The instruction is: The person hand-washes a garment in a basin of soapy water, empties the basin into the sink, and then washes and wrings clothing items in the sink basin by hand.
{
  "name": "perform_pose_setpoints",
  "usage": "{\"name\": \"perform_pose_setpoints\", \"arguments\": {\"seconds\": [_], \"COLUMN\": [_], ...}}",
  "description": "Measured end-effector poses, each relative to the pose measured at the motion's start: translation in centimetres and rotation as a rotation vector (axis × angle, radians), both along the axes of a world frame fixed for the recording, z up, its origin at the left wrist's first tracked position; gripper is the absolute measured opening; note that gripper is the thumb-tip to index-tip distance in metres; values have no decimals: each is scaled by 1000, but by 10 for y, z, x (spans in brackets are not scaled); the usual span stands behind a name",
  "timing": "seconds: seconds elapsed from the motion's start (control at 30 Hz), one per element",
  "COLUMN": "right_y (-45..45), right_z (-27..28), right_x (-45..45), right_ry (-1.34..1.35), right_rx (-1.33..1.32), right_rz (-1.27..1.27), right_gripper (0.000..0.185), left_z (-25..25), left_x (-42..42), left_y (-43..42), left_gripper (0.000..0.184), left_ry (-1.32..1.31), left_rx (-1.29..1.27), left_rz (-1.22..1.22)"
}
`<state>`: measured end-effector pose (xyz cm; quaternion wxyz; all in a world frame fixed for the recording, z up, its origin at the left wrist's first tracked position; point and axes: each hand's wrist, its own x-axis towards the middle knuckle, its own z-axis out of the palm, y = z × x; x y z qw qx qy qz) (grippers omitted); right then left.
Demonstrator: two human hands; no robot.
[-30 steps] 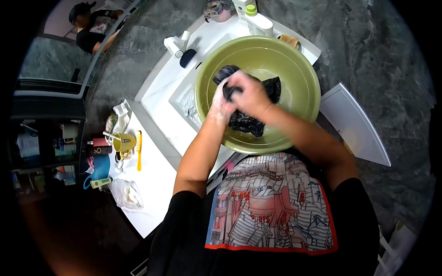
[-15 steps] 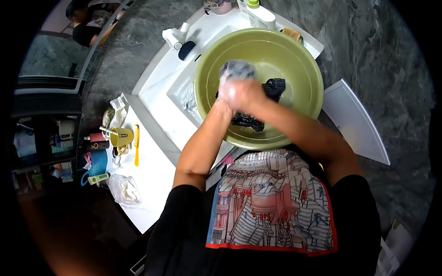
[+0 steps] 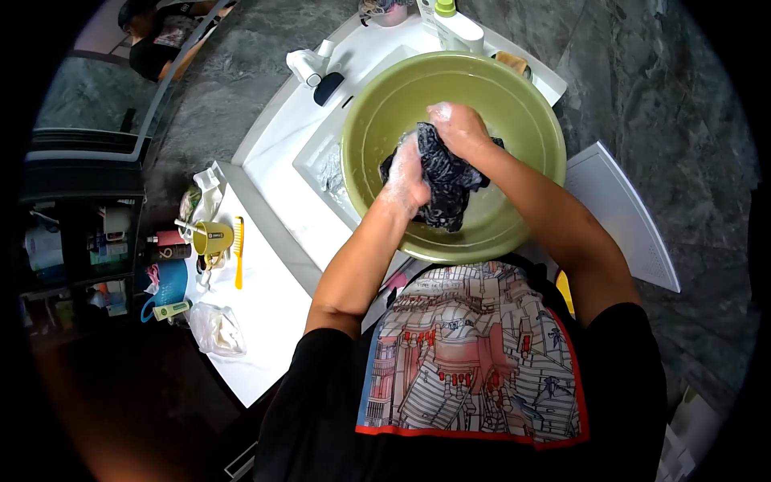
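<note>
A large olive-green basin (image 3: 526,104) sits over the white sink, with a wet dark cloth (image 3: 443,181) inside it. My left hand (image 3: 408,173), streaked with suds, is closed on the cloth's left side. On the upper right side, my right hand (image 3: 459,128) has its fingers curled at the cloth's top edge, also with foam on it. The cloth hangs bunched between both hands and reaches down to the basin's near side. Some of the cloth lies behind my hands, partly hidden.
A white faucet (image 3: 305,67) stands left of the basin. Behind are a white bottle (image 3: 459,32) and a sponge (image 3: 511,62). On the left counter are a yellow cup (image 3: 214,238), a yellow comb (image 3: 238,253) and a plastic bag (image 3: 217,329).
My hands were pressed together over the bunched cloth; now they are apart, my right hand farther up and right. The cloth has opened out between them.
</note>
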<state>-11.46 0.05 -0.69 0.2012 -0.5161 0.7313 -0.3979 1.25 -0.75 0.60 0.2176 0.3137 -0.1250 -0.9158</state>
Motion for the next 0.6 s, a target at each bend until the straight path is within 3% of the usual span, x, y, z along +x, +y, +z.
{"name": "perform_pose_setpoints", "arguments": {"seconds": [0.03,0.1,0.17,0.23,0.27,0.33,0.43,0.53,0.57,0.6], "right_y": [4,17,37,55,58,53,48,36,40,35], "right_z": [3,9,9,1,-3,-8,19,23,33,24], "right_x": [-6,-12,-28,-41,-45,-57,-65,-49,-37,-24], "right_ry": [10,-812,-666,212,207,-527,-1383,-1579,-1454,-1044], "right_rx": [-2,111,90,-10,-8,233,10,62,101,163], "right_rz": [5,195,332,603,603,192,106,226,251,174], "right_gripper": [29,38,49,48,48,39,37,40,56,64], "left_z": [3,15,27,11,2,-6,-17,-21,-16,-14], "left_x": [5,19,38,51,59,64,57,49,46,45], "left_y": [-3,-11,-22,-38,-40,-45,-28,-17,-13,-11], "left_gripper": [37,49,54,47,47,42,39,40,43,46], "left_ry": [-18,-67,-33,-88,-92,-97,-129,-2,54,85], "left_rx": [-15,-156,-192,-253,-249,-249,-385,-184,-76,-106], "left_rz": [38,76,191,249,249,209,145,91,74,77]}}
